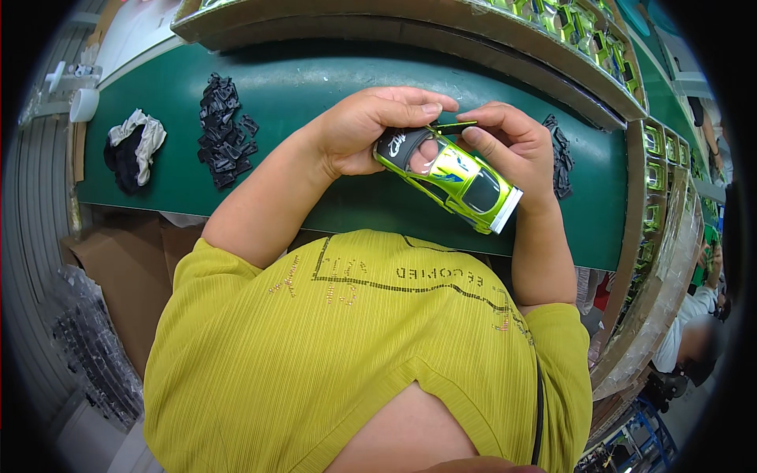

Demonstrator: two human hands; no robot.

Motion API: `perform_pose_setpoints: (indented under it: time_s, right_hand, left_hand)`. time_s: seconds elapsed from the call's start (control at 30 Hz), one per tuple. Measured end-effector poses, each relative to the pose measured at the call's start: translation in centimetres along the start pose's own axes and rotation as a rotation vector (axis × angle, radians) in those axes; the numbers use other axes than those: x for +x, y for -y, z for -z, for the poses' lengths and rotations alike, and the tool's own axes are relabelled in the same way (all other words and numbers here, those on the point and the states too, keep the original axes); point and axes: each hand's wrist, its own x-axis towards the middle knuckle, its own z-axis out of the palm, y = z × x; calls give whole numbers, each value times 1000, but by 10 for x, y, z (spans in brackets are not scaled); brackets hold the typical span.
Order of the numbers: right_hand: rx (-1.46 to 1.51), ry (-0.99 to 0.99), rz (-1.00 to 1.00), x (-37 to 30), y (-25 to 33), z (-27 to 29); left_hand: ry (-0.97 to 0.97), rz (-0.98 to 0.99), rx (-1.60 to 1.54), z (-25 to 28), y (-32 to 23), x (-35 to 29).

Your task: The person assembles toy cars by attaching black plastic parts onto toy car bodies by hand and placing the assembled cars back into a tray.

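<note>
A bright green toy car body with a black front and dark window openings is tilted above the table. My left hand is closed around its black end; a finger shows through the window opening. The fingers of my right hand pinch a thin green-and-black piece at the car's far side. That piece looks like a car door, seen nearly edge-on. Whether it is joined to the body or only touching, I cannot tell.
Small black plastic parts lie heaped on the green table at left. More black parts lie right of my right hand. A black-and-white cloth rests far left. Cardboard trays of green car bodies line the back and right.
</note>
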Motion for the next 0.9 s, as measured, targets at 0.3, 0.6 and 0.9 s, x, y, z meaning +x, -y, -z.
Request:
perform_pose_setpoints:
  time_s: [0.3, 0.6, 0.9]
  right_hand:
    - [-278, 26, 160, -1, -2, 2]
    - [-248, 99, 135, 4, -5, 0]
    - [-61, 95, -52, 6, -6, 5]
  left_hand:
    - [-128, 50, -42, -13, 2, -2]
    - [-149, 45, 30, -2, 13, 3]
    - [-200, 46, 12, -9, 12, 4]
